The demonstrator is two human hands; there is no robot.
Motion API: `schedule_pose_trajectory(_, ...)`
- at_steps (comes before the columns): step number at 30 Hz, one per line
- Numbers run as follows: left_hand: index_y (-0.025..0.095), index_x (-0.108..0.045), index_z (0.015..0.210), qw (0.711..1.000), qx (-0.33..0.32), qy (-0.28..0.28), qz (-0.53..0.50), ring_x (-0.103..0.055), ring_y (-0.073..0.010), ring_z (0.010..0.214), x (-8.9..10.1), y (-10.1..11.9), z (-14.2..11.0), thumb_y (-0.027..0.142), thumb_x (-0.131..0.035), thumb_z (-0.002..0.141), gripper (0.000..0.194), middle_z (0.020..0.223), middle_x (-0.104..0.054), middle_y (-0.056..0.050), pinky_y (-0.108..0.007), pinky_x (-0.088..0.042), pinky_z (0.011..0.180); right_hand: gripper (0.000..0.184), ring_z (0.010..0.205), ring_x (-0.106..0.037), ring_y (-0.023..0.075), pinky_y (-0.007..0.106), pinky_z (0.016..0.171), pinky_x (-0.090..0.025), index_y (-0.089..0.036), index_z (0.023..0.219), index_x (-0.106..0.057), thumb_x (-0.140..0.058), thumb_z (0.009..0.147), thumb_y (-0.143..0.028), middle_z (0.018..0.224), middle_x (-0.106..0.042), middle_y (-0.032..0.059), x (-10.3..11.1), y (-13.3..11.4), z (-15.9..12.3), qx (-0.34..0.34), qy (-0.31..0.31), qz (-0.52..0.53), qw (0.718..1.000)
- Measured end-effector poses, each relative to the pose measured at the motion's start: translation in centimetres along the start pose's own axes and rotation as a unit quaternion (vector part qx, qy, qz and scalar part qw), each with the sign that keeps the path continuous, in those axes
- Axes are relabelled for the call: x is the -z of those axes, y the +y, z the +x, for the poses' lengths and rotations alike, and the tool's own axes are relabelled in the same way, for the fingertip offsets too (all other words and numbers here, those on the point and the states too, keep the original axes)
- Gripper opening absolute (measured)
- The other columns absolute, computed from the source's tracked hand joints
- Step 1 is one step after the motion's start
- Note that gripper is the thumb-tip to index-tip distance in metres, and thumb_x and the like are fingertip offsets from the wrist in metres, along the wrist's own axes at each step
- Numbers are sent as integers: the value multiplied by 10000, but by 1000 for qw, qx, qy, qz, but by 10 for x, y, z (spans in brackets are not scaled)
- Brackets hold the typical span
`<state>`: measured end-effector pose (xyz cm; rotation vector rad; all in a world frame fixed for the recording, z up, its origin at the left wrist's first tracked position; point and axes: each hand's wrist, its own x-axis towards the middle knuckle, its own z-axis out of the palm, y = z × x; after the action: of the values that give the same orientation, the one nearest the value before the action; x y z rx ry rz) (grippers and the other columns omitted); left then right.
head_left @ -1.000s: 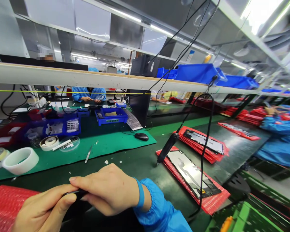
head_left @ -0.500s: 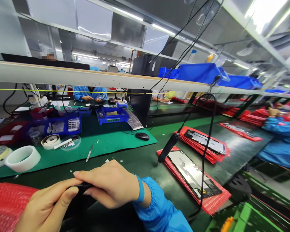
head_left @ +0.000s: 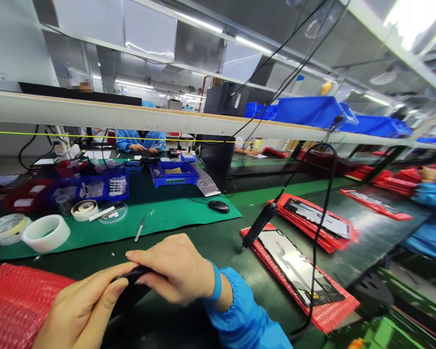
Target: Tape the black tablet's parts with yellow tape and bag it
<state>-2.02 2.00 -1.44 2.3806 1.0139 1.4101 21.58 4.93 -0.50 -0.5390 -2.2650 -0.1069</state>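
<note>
Near the bottom of the head view, my left hand [head_left: 87, 305] and my right hand [head_left: 178, 269] pinch the same thin black object [head_left: 133, 275] between thumbs and fingers. It appears nearly edge-on, and my fingers hide much of it, so its kind cannot be made out. Red bubble wrap [head_left: 18, 305] lies to the left of my left hand. Right of my right hand, a black electric screwdriver [head_left: 259, 224] hangs from a cord, its tip low over the dark bench. Beside it, a device panel [head_left: 288, 257] with a silvery back lies on red bubble wrap.
More panels on red bubble bags [head_left: 318, 218] lie to the right. Tape rolls [head_left: 46, 233], tweezers [head_left: 140, 229] and a mouse [head_left: 218, 207] sit on the green mat [head_left: 181, 213]. Blue bins [head_left: 174, 174] stand behind. A shelf [head_left: 167, 116] crosses above; co-workers sit opposite and at right.
The view has turned slightly, so the bench and its contents appear farther right. Both hands keep their pinch on the black object, which appears a little farther right and higher.
</note>
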Motion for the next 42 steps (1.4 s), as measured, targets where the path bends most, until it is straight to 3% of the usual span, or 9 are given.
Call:
schedule_pose_trajectory(3,291,-798,1086,999,-8,42,-2,-839,-100,809,-3,9,8,381,-654,1040,176,1035,-871,34,-54,-585,838,362,810,-782,175,287,677,-533,-183,1429,-568,-479,1125,-358,1008,-828,54,-3,3,-1,-42,-21,39,998)
schedule_pose_trajectory(7,237,-837,1042,999,17,44,-26,-841,-115,870,-9,11,16,225,-646,1029,192,1021,-874,-4,-78,-593,861,261,949,-783,195,287,811,-565,-207,1318,-644,-520,1096,-270,1133,-812,68,-11,9,2,-93,-60,122,986)
schedule_pose_trajectory(11,236,-841,1116,997,41,34,-53,-840,-125,905,-13,10,16,183,-649,1024,220,1043,-872,-4,-109,-606,865,235,969,-766,189,282,854,-563,-221,1254,-655,-500,1078,-206,1131,-800,56,-14,12,4,-87,-77,164,980)
schedule_pose_trajectory(23,295,-841,1142,992,69,26,-102,-836,-139,889,-16,14,14,124,-669,990,287,1054,-870,21,-150,-608,819,231,961,-748,186,289,845,-532,-262,1278,-647,-511,1092,-243,1115,-793,40,-12,11,0,-102,-89,156,978)
schedule_pose_trajectory(31,255,-852,1094,992,84,17,-96,-842,-180,870,-15,16,15,155,-639,1001,253,1038,-872,-22,-201,-633,797,231,971,-752,199,297,837,-545,-252,1267,-663,-508,1097,-264,1129,-794,60,-13,11,-3,-107,-91,150,979)
schedule_pose_trajectory(39,258,-855,1090,990,81,24,-111,-842,-163,850,-13,17,15,209,-692,994,195,1018,-874,-8,-169,-623,792,227,913,-755,194,288,804,-547,-233,1249,-668,-509,1092,-273,1080,-800,62,-13,7,1,-106,-79,146,980)
schedule_pose_trajectory(42,254,-864,1053,992,64,30,-104,-839,-154,809,-12,16,16,254,-629,1039,235,992,-875,-19,-160,-622,747,215,879,-753,185,282,792,-547,-236,1232,-666,-511,1089,-280,1025,-799,42,-12,5,3,-103,-79,147,981)
